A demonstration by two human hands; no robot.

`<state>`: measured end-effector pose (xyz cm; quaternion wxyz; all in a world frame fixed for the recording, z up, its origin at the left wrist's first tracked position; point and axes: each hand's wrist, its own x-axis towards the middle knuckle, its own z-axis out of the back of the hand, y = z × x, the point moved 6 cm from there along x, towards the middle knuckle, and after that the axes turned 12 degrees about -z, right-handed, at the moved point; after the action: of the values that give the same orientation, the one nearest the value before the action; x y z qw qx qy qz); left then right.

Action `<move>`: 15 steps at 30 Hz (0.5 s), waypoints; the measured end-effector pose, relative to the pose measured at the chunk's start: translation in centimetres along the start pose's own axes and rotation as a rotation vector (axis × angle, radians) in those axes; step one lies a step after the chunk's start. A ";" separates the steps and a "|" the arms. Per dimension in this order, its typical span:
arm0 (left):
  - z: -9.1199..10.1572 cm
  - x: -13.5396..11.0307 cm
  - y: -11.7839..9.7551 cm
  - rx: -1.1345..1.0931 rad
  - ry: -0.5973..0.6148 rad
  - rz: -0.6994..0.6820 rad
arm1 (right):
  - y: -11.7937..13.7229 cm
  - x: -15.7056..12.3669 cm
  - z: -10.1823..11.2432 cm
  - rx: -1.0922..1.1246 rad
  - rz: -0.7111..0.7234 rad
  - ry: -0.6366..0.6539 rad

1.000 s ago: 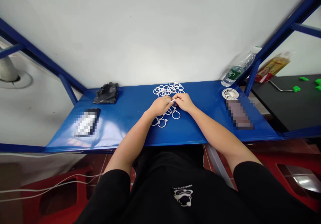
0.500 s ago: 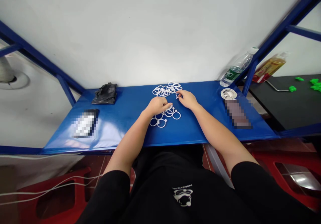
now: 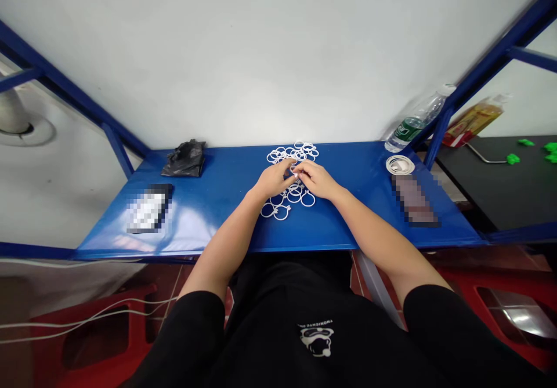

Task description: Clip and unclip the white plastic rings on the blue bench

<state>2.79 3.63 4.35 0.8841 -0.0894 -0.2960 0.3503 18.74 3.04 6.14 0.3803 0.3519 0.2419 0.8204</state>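
Left hand (image 3: 274, 180) and right hand (image 3: 317, 180) together, fingertips meeting over a loose heap of white plastic rings (image 3: 292, 155) on the blue bench (image 3: 217, 231); any pinch on a ring too small to tell. Seemingly close work at the heap, calling for careful fingertip control among the interlaced rings.

The bare left hand (image 3: 274, 180) and bare right hand (image 3: 318, 180) sit close together, backs upward, with the fingertips (image 3: 298, 169) of both meeting in a tight pinch at the centre; whether they grip anything is too small to tell. The bare left forearm (image 3: 226, 237) and bare right forearm (image 3: 374, 231) angle inward towards the hands from either side. A black short-sleeved shirt (image 3: 270, 341) covers the torso, and its dark sleeves end above the elbows.
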 end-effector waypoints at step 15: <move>-0.8 0.3 0.0 0.111 0.136 -0.073 | 0.0 -0.4 0.0 -0.037 -0.029 -0.021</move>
<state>3.40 3.87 3.83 0.9180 -0.0530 -0.2185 0.3267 18.93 2.76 6.02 0.4010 0.3502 0.2277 0.8153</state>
